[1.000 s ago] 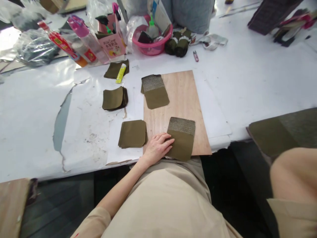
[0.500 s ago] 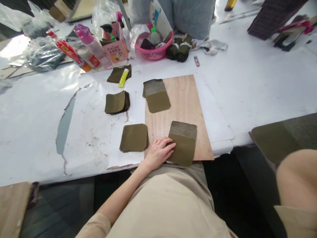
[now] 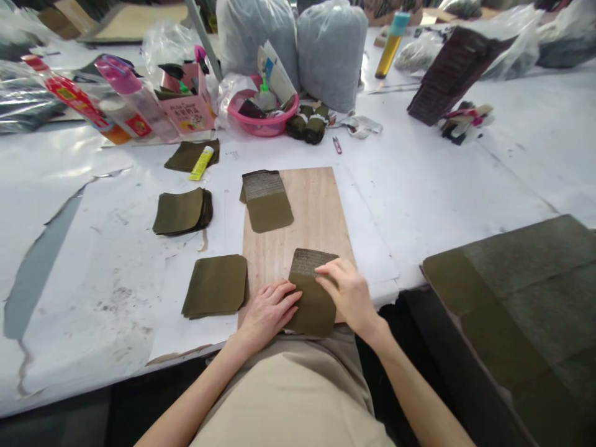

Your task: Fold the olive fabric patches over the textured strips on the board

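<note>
Bright, diffuse light covers the white, flat, paper-covered table (image 3: 465, 174). Deep shadow lies below it at 5 and 7 o'clock. Wide-angle stretch distorts the margins; the clear, crumpled plastic bag (image 3: 28, 99) at 10 o'clock shows glare and blur.

The white-covered table (image 3: 428, 180) carries a wooden board (image 3: 316, 214), olive stacks (image 3: 215, 287), a pink basket (image 3: 263, 128)
</note>
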The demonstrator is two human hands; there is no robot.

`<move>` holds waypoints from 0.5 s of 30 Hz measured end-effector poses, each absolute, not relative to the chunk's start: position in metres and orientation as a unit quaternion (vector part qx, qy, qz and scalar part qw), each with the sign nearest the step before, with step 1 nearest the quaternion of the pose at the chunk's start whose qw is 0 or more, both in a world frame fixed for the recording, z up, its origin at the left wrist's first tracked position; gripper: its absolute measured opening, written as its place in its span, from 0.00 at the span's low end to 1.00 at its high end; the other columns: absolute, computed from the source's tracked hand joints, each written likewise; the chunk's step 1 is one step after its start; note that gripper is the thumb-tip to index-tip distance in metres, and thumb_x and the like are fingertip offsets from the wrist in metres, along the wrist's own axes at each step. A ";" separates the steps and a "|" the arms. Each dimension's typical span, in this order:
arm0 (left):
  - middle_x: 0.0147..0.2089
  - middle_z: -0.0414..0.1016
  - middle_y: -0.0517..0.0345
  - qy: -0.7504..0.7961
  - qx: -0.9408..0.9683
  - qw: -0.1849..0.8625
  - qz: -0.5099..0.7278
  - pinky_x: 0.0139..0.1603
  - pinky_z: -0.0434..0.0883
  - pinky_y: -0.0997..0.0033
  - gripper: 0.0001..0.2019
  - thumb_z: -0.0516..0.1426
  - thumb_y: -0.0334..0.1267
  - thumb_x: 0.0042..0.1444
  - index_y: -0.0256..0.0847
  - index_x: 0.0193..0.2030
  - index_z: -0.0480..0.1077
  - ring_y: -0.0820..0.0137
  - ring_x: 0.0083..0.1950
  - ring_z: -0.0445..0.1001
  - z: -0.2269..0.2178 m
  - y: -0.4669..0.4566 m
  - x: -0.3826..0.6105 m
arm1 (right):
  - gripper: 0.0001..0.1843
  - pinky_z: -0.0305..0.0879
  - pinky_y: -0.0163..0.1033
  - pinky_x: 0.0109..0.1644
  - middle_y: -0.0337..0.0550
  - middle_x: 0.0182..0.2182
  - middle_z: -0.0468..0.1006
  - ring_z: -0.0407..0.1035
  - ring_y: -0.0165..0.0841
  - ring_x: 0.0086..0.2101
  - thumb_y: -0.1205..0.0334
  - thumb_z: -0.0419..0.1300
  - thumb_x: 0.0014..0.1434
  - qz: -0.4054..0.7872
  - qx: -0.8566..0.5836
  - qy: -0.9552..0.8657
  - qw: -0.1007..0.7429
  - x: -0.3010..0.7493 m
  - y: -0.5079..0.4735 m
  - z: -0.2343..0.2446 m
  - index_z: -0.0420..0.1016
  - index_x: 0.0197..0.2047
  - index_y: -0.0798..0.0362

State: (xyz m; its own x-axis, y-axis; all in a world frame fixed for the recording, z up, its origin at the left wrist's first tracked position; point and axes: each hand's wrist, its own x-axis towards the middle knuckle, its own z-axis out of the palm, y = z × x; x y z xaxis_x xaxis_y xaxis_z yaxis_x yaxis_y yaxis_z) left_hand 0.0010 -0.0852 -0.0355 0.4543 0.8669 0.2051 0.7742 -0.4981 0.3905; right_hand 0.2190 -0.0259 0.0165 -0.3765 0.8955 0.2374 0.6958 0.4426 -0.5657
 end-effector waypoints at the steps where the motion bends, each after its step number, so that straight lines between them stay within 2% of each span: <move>1: 0.55 0.71 0.52 0.486 0.844 0.122 0.189 0.59 0.67 0.59 0.13 0.54 0.37 0.64 0.43 0.54 0.70 0.61 0.59 0.66 -0.035 -0.085 0.001 | 0.05 0.70 0.39 0.44 0.42 0.37 0.75 0.70 0.33 0.39 0.63 0.57 0.64 0.196 -0.501 -0.803 0.256 0.215 -0.031 0.010 0.74 0.40 0.51; 3: 0.55 0.71 0.51 0.486 0.845 0.122 0.186 0.58 0.67 0.58 0.13 0.54 0.37 0.64 0.42 0.54 0.70 0.60 0.59 0.67 -0.033 -0.085 0.002 | 0.06 0.68 0.38 0.41 0.41 0.33 0.74 0.69 0.33 0.37 0.66 0.56 0.64 0.208 -0.524 -0.787 0.249 0.207 -0.044 -0.005 0.74 0.36 0.50; 10: 0.51 0.73 0.51 0.477 0.847 0.134 0.193 0.55 0.68 0.58 0.12 0.53 0.36 0.64 0.42 0.52 0.71 0.61 0.56 0.69 -0.027 -0.080 0.002 | 0.06 0.63 0.41 0.44 0.43 0.36 0.74 0.67 0.36 0.39 0.62 0.57 0.64 0.141 -0.562 -0.787 0.213 0.207 -0.048 -0.017 0.73 0.44 0.50; 15: 0.45 0.73 0.53 0.471 0.847 0.148 0.196 0.51 0.70 0.62 0.09 0.51 0.35 0.66 0.41 0.47 0.71 0.65 0.49 0.71 -0.023 -0.067 0.006 | 0.05 0.62 0.42 0.43 0.43 0.37 0.73 0.65 0.37 0.40 0.61 0.61 0.61 0.126 -0.571 -0.792 0.175 0.201 -0.036 -0.016 0.73 0.42 0.50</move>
State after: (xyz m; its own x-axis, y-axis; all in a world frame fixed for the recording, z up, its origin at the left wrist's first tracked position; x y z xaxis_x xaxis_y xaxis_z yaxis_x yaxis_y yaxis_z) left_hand 0.0058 -0.0672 -0.0228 0.4789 0.8565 0.1924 0.7402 -0.5118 0.4361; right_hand 0.2009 -0.0361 -0.0159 -0.2861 0.9488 0.1337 0.8603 0.3158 -0.4002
